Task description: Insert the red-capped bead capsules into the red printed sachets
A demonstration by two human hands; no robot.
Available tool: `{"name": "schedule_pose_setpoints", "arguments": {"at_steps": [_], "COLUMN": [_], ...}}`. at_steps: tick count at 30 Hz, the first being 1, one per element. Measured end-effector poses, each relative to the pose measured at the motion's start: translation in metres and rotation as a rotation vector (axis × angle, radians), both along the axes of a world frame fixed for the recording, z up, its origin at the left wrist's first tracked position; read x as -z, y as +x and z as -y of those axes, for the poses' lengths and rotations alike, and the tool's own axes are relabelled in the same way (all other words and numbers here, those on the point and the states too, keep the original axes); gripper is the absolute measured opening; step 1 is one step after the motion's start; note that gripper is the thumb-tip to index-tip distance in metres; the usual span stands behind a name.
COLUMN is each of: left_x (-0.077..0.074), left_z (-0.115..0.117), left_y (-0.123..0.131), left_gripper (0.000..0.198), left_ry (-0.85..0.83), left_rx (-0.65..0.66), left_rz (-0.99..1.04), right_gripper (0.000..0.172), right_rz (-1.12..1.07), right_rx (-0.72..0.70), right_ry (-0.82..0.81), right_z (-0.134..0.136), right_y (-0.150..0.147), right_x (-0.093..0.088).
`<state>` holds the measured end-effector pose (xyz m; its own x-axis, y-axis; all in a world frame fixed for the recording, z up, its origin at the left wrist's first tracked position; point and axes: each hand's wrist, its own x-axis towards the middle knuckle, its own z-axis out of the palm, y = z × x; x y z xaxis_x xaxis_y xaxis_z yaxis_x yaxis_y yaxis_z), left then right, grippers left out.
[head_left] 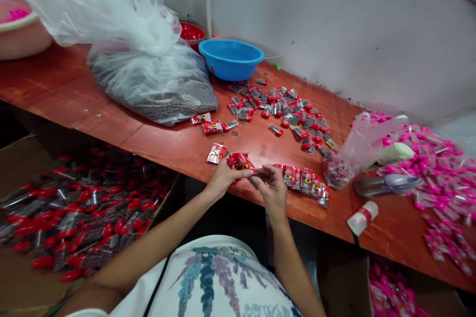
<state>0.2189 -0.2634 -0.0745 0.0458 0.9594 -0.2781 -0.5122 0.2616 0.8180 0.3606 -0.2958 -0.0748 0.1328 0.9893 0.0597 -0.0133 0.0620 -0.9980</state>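
Note:
My left hand is closed around a bunch of small red printed packets, held just over the table's front edge. Close beside it, my right hand has its thumb and fingers bent into a pinch by the right end of the bunch. What those fingertips hold is too small to tell. Left of the bunch a single red and white packet lies flat. To the right, a row of red printed packets lies along the table edge.
Small clear containers with red caps lie heaped behind my hands. A plastic bag of dark beads and a blue basin stand at the back. On the right are a tape roll and pink containers. A cardboard box holds more red-capped containers.

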Motion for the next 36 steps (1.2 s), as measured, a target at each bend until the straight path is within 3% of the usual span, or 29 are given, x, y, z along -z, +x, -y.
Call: {"name": "schedule_pose_setpoints", "arguments": {"at_steps": [3, 7, 11, 13, 17, 20, 23, 28, 30, 33, 36], "left_x": [-0.003, -0.003, -0.001, -0.001, -0.004, -0.006, -0.006, -0.007, -0.008, -0.008, -0.007], "left_z": [0.002, 0.002, -0.002, -0.003, -0.003, -0.002, -0.001, 0.003, 0.004, 0.004, 0.003], "left_y": [0.001, 0.003, 0.003, 0.001, -0.003, -0.004, -0.002, 0.003, 0.004, 0.005, 0.005], "left_gripper": [0.06, 0.049, 0.032, 0.039, 0.063, 0.06, 0.05, 0.06, 0.06, 0.045, 0.033], "left_ry": [0.001, -0.007, 0.018, 0.012, -0.008, 0.008, 0.009, -0.001, -0.007, -0.01, -0.007], "left_rx": [0.013, 0.051, -0.05, -0.072, 0.016, 0.08, 0.069, 0.009, 0.03, 0.075, 0.03], "left_rz": [0.043, 0.033, 0.065, 0.085, 0.099, 0.089, 0.036, -0.031, -0.038, -0.028, -0.037], "right_gripper": [0.037, 0.035, 0.048, 0.041, 0.03, 0.03, 0.03, 0.028, 0.027, 0.031, 0.035], "right_rz": [0.027, -0.046, -0.04, -0.059, -0.134, -0.201, -0.15, 0.059, -0.039, -0.255, -0.334], "right_rx": [-0.029, 0.043, -0.021, -0.087, -0.088, -0.105, -0.058, 0.055, 0.062, 0.049, 0.043], "right_ry": [-0.003, 0.019, -0.042, -0.121, -0.185, -0.222, -0.164, 0.01, -0.046, -0.152, -0.154], "right_z": [0.0, 0.001, 0.002, 0.003, 0.003, 0.004, 0.008, 0.014, 0.014, 0.013, 0.011], "right_y": [0.003, -0.002, -0.003, 0.0, 0.006, 0.007, 0.004, -0.006, -0.009, -0.01, -0.008], "right_x": [-0.004, -0.002, 0.006, 0.009, 0.009, 0.009, 0.012, 0.02, 0.021, 0.019, 0.016]}}
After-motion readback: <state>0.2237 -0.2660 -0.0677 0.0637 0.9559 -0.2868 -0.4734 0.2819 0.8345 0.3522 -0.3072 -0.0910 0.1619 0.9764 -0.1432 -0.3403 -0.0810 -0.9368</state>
